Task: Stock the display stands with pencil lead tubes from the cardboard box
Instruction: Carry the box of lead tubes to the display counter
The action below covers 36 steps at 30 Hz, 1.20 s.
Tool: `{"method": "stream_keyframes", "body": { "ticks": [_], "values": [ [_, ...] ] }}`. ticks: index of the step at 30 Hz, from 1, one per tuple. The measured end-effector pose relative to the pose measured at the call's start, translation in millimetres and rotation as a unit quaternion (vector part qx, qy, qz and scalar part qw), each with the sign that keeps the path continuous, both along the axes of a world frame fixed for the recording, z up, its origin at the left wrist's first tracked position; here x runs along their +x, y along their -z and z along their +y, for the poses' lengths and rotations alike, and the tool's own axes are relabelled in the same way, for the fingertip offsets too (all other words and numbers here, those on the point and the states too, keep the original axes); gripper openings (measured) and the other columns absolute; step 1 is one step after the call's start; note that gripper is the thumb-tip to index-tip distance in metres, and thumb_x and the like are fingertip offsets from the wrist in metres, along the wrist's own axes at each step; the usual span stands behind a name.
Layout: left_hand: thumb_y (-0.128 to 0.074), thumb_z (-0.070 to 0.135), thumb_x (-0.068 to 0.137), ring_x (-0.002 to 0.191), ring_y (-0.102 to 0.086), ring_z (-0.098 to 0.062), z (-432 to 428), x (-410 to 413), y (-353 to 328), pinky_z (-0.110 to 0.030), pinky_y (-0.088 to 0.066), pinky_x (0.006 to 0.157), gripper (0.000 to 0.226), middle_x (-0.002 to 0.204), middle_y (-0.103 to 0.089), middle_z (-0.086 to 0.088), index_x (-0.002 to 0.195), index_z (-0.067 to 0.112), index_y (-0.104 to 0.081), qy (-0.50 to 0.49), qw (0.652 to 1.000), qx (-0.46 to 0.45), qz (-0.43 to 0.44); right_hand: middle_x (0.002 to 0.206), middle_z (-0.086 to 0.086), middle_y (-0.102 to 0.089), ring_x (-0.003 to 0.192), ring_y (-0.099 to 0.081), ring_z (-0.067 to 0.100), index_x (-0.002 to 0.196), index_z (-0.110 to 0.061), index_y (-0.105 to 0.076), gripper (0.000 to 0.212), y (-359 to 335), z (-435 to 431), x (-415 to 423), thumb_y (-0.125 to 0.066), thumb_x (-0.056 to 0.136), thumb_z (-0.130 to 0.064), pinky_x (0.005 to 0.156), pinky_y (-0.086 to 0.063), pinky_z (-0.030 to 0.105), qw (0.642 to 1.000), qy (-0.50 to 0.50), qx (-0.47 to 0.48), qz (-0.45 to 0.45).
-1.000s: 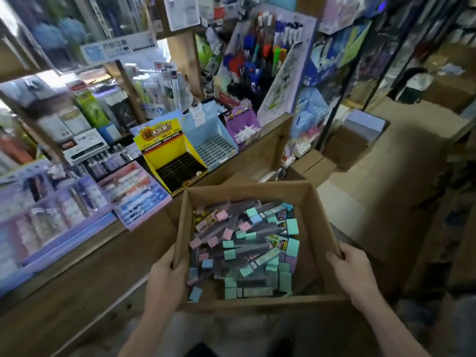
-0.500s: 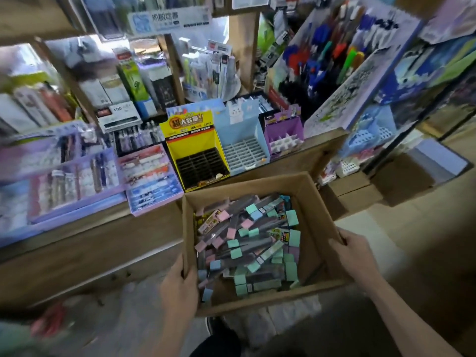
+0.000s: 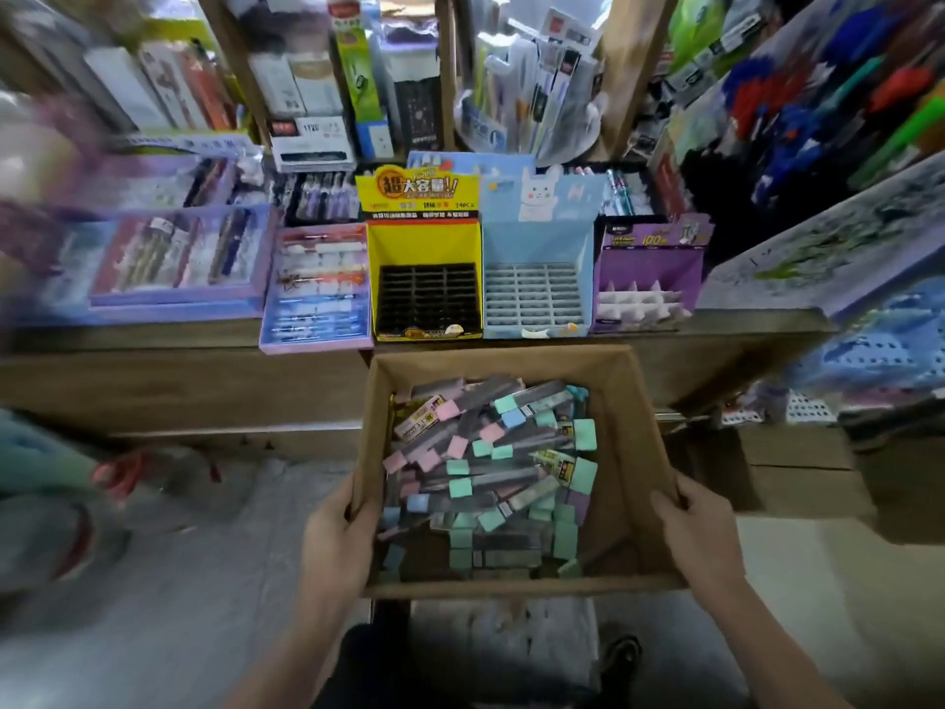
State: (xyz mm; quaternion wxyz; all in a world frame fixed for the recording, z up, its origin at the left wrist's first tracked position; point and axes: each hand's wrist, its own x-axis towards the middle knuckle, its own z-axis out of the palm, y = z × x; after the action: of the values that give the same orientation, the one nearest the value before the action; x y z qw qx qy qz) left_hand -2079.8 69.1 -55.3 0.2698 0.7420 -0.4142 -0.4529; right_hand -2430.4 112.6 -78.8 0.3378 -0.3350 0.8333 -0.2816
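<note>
left grip (image 3: 333, 538), right grip (image 3: 703, 537), clasping cardboard box (image 3: 630, 447)

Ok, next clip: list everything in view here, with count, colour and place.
cardboard box: one, brown, open top, held below the shelf edge.
pencil lead tubes: many, dark with green, pink, blue or purple caps, loose in the box.
yellow display stand: one, yellow with black grid, on the shelf above the box.
blue display stand: one, pale blue, right of the yellow one.
purple display stand: one, purple, right of the blue one.
pen trays: at least two, lilac, left of the yellow stand.
wooden shelf: one, brown, behind the box.
left hand: one, grips the box's left wall.
right hand: one, grips the box's right wall.
</note>
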Motion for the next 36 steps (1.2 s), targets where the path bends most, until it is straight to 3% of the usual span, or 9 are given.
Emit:
{"method": "stream_keyframes", "body": {
  "ticks": [5,8,10,14,20,25,27,31,36],
  "values": [
    [-0.056,0.009,0.101,0.084,-0.066,0.017,-8.7,-17.7,5.7,-0.007,-0.047,0.056,0.038,0.089,-0.071,0.036,0.097,0.045,-0.069,0.004,1.000,-0.022,-0.013,0.071,0.003,-0.066,0.060,-0.062,0.002,0.084,-0.018,-0.069,0.021,17.1,-20.0,-18.7,-0.059,0.100,-0.010,0.053,-0.040,0.026,0.999,-0.023,0.008,-0.029],
    [-0.057,0.010,0.102,0.084,-0.067,0.015,-18.0,-19.1,13.6,-0.001,-0.047,0.057,0.038,0.089,-0.073,0.033,0.100,0.045,-0.070,0.005,1.000,-0.027,-0.010,0.064,0.001,-0.062,0.054,-0.059,0.001,0.080,-0.017,-0.066,0.023,24.8,-30.7,-19.7,-0.059,0.100,-0.009,0.051,-0.041,0.027,0.999,-0.019,0.011,-0.027],
    [-0.056,0.011,0.103,0.082,-0.069,0.011,-25.2,-17.3,19.6,-0.008,-0.051,0.056,0.036,0.089,-0.073,0.031,0.100,0.045,-0.069,0.009,1.000,-0.025,-0.012,0.062,-0.003,-0.060,0.053,-0.058,0.005,0.078,-0.020,-0.065,0.024,31.4,-35.4,-17.0,-0.061,0.099,-0.010,0.052,-0.040,0.028,1.000,-0.009,0.006,-0.021],
    [-0.055,0.010,0.103,0.079,-0.068,0.012,-39.7,-13.7,27.3,-0.011,-0.049,0.054,0.041,0.086,-0.072,0.034,0.098,0.049,-0.065,0.014,0.999,-0.020,-0.023,0.070,-0.006,-0.066,0.066,-0.062,0.008,0.083,-0.021,-0.067,0.019,41.7,-41.9,-11.4,-0.062,0.100,-0.016,0.055,-0.039,0.024,1.000,-0.005,0.013,-0.014],
    [-0.055,0.011,0.104,0.088,-0.071,-0.003,-49.1,-10.5,45.4,-0.012,-0.054,0.058,0.034,0.103,-0.074,0.003,0.116,0.041,-0.067,0.013,1.000,-0.007,-0.004,0.082,-0.007,-0.065,0.076,-0.057,0.004,0.100,-0.020,-0.067,0.011,44.5,-46.9,-6.1,-0.061,0.100,-0.011,0.062,-0.039,0.022,1.000,0.026,0.006,-0.017],
    [-0.055,0.011,0.102,0.085,-0.067,0.014,-53.3,-11.3,48.2,-0.008,-0.049,0.051,0.048,0.088,-0.072,0.027,0.111,0.058,-0.052,0.016,1.000,0.013,-0.022,0.103,0.010,-0.069,0.093,-0.060,0.024,0.119,-0.014,-0.070,0.023,47.6,-51.4,-5.8,-0.061,0.098,-0.008,0.085,-0.046,0.039,0.999,0.028,0.039,0.009],
    [-0.055,0.010,0.102,0.084,-0.067,0.015,-55.6,-8.8,56.1,-0.007,-0.051,0.051,0.046,0.092,-0.070,0.030,0.117,0.053,-0.057,0.014,1.000,0.022,-0.009,0.109,0.011,-0.067,0.100,-0.059,0.029,0.127,-0.010,-0.065,0.029,47.3,-54.3,-3.2,-0.060,0.099,-0.008,0.088,-0.045,0.040,0.998,0.017,0.062,0.028],
    [-0.053,0.015,0.104,0.080,-0.068,-0.002,-62.6,-3.1,67.8,-0.015,-0.049,0.058,0.041,0.093,-0.070,0.013,0.139,0.036,-0.052,0.018,0.998,0.062,0.003,0.110,0.011,-0.063,0.104,-0.061,0.034,0.128,-0.008,-0.061,0.026,39.9,-63.4,1.0,-0.057,0.103,-0.015,0.090,-0.046,0.042,0.991,-0.013,0.117,0.063],
    [-0.051,0.025,0.106,0.069,-0.070,-0.004,-95.9,-3.5,72.0,-0.018,-0.052,0.053,0.025,0.091,-0.071,0.007,0.131,0.024,-0.052,0.032,0.994,0.089,0.056,0.090,0.004,-0.062,0.086,-0.061,0.025,0.101,-0.019,-0.057,0.013,41.3,-92.3,-3.6,-0.051,0.106,-0.030,0.078,-0.046,0.038,0.990,-0.039,0.120,0.063]
  ]
}}
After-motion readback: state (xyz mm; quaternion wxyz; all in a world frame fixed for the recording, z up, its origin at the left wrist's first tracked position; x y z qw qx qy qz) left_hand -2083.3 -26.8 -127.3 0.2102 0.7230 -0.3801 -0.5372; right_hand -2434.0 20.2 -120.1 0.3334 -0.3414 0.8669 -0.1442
